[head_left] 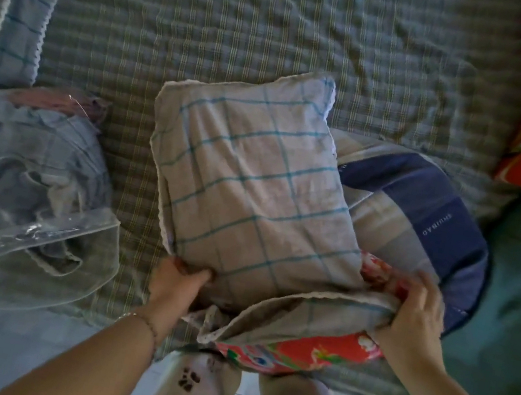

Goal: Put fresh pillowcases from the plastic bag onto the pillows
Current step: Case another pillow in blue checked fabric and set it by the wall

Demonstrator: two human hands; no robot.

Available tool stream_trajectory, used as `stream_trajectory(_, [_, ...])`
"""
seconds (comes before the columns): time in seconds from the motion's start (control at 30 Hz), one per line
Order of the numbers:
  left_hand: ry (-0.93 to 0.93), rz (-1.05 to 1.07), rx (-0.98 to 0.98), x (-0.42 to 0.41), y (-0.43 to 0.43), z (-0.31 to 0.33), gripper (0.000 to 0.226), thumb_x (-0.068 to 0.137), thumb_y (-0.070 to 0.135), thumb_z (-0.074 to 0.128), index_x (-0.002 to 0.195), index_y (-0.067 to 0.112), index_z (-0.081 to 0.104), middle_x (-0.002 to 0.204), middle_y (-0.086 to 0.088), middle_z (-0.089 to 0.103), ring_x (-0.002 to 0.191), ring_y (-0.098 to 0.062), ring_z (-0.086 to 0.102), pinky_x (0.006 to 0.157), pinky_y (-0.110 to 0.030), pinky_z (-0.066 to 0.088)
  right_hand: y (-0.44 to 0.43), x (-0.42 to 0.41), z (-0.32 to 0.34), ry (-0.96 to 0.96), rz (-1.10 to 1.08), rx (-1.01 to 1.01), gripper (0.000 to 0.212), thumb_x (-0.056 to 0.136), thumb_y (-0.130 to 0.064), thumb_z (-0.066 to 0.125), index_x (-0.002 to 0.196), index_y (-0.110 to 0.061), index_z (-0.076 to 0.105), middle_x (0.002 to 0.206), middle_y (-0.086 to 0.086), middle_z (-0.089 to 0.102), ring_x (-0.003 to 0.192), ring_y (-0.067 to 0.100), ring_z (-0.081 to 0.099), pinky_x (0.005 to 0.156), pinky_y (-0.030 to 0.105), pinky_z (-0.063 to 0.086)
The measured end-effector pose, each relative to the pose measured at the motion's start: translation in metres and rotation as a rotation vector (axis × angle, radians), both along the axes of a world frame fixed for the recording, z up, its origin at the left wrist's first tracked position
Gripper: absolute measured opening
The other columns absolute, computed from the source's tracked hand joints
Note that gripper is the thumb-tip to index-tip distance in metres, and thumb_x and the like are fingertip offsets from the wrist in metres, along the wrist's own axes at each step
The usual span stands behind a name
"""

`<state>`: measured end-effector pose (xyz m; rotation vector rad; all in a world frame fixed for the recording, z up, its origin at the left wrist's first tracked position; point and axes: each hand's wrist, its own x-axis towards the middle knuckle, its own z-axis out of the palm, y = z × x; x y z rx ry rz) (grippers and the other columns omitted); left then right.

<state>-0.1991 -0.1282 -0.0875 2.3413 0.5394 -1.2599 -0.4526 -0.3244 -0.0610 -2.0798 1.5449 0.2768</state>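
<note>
Standing at the edge of the bed (282, 27), with its green checked sheet spread wide before me, I have both arms stretched forward and down over it. Lying in the middle is the checked pillowcase (255, 179), stuffed full and tilted, its open end toward me, and the red flowered pillow (311, 352) shows out of that opening. To the left, apart from it, the clear plastic bag (27, 191) sits on the sheet with more crumpled cloth inside. A blue striped pillow (424, 208) lies against the right side of the pillowcase, partly covered by it. My left hand (174, 283) grips the near left corner of the opening, thumb on top, fingers tucked under the cloth. My right hand (412, 314) is curled over the bunched hem on the right, fingers pinching the fabric. A thin bracelet (143, 319) circles my left wrist.
</note>
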Motion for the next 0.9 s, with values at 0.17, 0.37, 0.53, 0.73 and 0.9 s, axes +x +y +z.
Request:
stream_trajectory(0.17, [0.09, 0.268, -0.097, 0.001, -0.017, -0.006, 0.069, 0.065, 0.025, 0.08, 0.123, -0.001, 0.053, 0.117, -0.021, 0.061, 0.102, -0.034, 0.061, 0.088, -0.042, 0.051, 0.024, 0.031, 0.02, -0.058, -0.275, 0.049, 0.088, 0.064, -0.023, 0.07, 0.139, -0.003, 0.029, 0.142, 0.025, 0.032, 0.13, 0.041, 0.028, 0.11, 0.052, 0.02])
stream_trajectory(0.37, [0.16, 0.133, -0.181, 0.015, -0.046, 0.053, 0.018, 0.082, 0.022, 0.061, 0.09, 0.005, 0.063, 0.078, -0.013, 0.063, 0.067, -0.025, 0.059, 0.055, -0.026, 0.043, 0.141, 0.106, 0.069, -0.217, 0.438, -0.187, 0.109, 0.048, -0.059, 0.06, 0.132, 0.004, 0.032, 0.131, 0.029, 0.041, 0.122, 0.044, 0.039, 0.105, 0.053, 0.019])
stream_trajectory(0.53, [0.077, 0.151, -0.491, 0.034, -0.094, 0.134, 0.009, 0.079, 0.018, 0.061, 0.081, 0.011, 0.065, 0.083, -0.008, 0.068, 0.077, -0.021, 0.063, 0.074, -0.031, 0.05, 0.123, 0.155, 0.067, -0.165, 0.285, -0.091, 0.107, 0.047, -0.043, 0.08, 0.13, 0.007, 0.034, 0.124, 0.032, 0.05, 0.114, 0.044, 0.048, 0.098, 0.051, 0.039])
stream_trajectory(0.73, [-0.234, 0.112, -0.63, 0.054, -0.126, 0.234, 0.011, 0.081, 0.019, 0.06, 0.071, 0.016, 0.061, 0.077, -0.002, 0.063, 0.079, -0.017, 0.062, 0.069, -0.028, 0.049, 0.045, 0.178, 0.158, -0.559, 0.152, 0.074, 0.058, 0.06, -0.019, 0.082, 0.114, -0.009, 0.063, 0.101, 0.011, 0.069, 0.094, 0.029, 0.065, 0.076, 0.032, 0.051])
stream_trajectory(0.9, [-0.595, -0.515, -0.712, 0.053, -0.171, 0.315, 0.029, 0.083, 0.022, 0.057, 0.061, 0.003, 0.056, 0.057, -0.002, 0.046, 0.047, -0.008, 0.042, 0.043, -0.021, 0.03, 0.011, 0.179, 0.217, -1.109, -0.225, 0.693, 0.04, 0.049, 0.003, 0.06, 0.083, -0.016, 0.066, 0.071, -0.01, 0.072, 0.073, 0.007, 0.068, 0.062, 0.023, 0.055])
